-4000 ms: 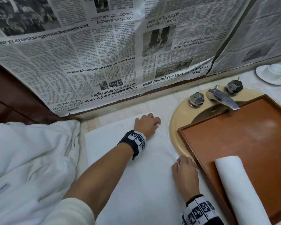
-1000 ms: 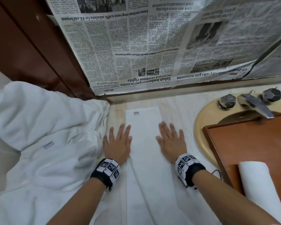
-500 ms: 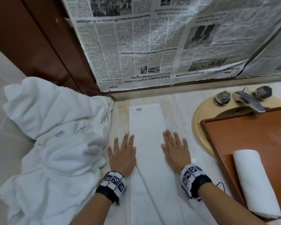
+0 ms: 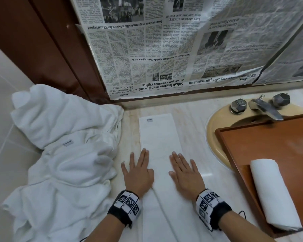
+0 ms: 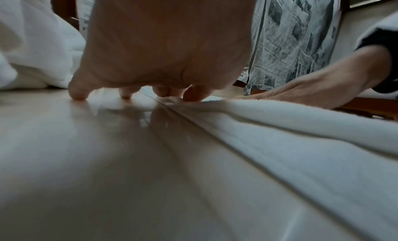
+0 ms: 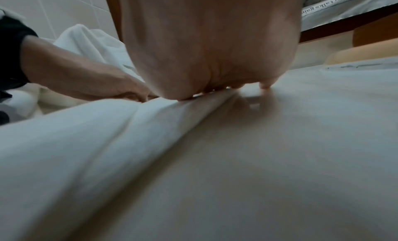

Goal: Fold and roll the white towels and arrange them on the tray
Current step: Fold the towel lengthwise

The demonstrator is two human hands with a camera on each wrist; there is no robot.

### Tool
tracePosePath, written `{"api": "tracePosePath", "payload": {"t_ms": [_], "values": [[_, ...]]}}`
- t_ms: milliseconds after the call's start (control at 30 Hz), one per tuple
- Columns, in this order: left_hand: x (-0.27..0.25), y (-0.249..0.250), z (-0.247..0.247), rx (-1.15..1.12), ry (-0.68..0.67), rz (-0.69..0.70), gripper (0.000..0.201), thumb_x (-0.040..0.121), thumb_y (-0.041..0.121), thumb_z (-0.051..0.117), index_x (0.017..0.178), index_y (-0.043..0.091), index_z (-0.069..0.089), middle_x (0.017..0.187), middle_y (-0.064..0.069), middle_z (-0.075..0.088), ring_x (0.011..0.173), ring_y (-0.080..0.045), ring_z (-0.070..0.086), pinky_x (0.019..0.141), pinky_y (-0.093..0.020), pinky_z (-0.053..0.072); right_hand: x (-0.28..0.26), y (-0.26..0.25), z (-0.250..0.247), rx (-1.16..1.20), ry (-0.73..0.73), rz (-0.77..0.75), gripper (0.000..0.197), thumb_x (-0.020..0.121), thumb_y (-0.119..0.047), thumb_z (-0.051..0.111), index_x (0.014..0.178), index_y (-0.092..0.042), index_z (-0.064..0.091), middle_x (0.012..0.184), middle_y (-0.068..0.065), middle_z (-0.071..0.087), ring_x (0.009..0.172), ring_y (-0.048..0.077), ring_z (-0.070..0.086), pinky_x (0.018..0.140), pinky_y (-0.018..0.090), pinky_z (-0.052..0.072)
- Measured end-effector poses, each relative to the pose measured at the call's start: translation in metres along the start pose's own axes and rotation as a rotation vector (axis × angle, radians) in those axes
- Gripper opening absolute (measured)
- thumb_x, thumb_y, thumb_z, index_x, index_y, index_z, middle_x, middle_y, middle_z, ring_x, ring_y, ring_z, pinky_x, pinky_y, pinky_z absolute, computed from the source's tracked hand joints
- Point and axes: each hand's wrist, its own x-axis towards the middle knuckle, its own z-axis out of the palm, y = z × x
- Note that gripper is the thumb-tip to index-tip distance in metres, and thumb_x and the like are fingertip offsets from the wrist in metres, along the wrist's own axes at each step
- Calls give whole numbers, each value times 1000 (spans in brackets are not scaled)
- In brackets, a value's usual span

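Flat, both hands' fingers spread on folded towel (image 4: 158, 137); newspaper (image 4: 164, 58) headline "Sabah leaders urged to unite".

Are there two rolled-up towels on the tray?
No, the head view shows only one rolled towel lying on the wooden tray.

Folded towel (image 4: 160, 137) on counter (image 4: 192, 123) between towel heap (image 4: 63, 154) left, tray (image 4: 269, 145) over sink (image 4: 215, 130) right

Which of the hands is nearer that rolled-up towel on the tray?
Right. The right hand lies flat on the folded towel's right edge, nearer the rolled towel on the tray; the left hand is further off.
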Motion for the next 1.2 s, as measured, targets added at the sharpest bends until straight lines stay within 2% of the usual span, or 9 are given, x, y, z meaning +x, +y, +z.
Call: {"api": "tracePosePath", "payload": {"t_ms": [133,300,433,500,567,733,900,1067,1200], "values": [[22,12,-9,-32,-31,-29,70,98,33,28,158,37,-9,162,24,-16,152,-21,-17,119,-62,-5,27,13,-15,4,-7,-89,84,75,-63,-34,149,-26,-21,154,-17,-28,144,4,-22,119,40,-12],[61,22,-20,-62,4,-55,69,98,31,28,158,38,-5,163,25,-12,153,-22,-13,118,-63,-5,71,28,-38,-54,-57,-115,84,76,-65,-31,149,-25,-24,152,-15,-32,144,3,-23,119,40,-12],[69,19,-34,-196,73,4,59,98,24,33,156,31,24,164,15,17,152,-23,14,120,-58,13,90,37,-65,75,-87,-140,58,106,-39,16,158,-18,0,165,-6,-9,151,11,-6,122,38,0],[58,11,-33,-345,156,83,55,92,30,35,145,21,49,154,2,43,140,-25,40,113,-50,34,73,40,-69,273,8,-149,56,106,-32,36,156,-11,21,164,4,16,151,18,14,121,33,12],[46,0,-23,-333,209,174,55,89,38,34,133,20,62,144,-1,55,130,-27,51,104,-49,45,41,36,-67,360,102,-128,54,103,-34,46,149,-9,36,154,6,37,141,22,34,115,32,28],[33,2,-14,-227,92,277,32,97,21,52,126,23,68,135,5,60,118,-25,54,102,-42,44,-34,16,-51,235,20,-4,41,99,-43,48,130,-16,51,127,1,50,118,21,48,93,33,45],[31,11,-17,-157,89,300,27,99,17,55,123,20,68,129,2,56,112,-25,49,95,-39,46,-47,4,-38,137,-20,97,27,100,-34,45,119,-15,52,121,2,48,111,21,48,82,28,45],[37,7,-24,-241,110,266,11,90,15,67,99,16,74,114,-3,53,104,-26,52,94,-39,45,-54,-11,-55,261,-35,175,19,93,-33,51,89,-15,51,91,-2,56,79,18,50,63,31,39],[28,-10,-24,-364,158,218,11,88,15,68,95,19,75,106,-1,53,94,-19,60,87,-29,44,-70,-42,-68,405,-34,118,20,88,-37,58,90,-17,54,84,-2,60,77,21,57,63,32,43]]}}
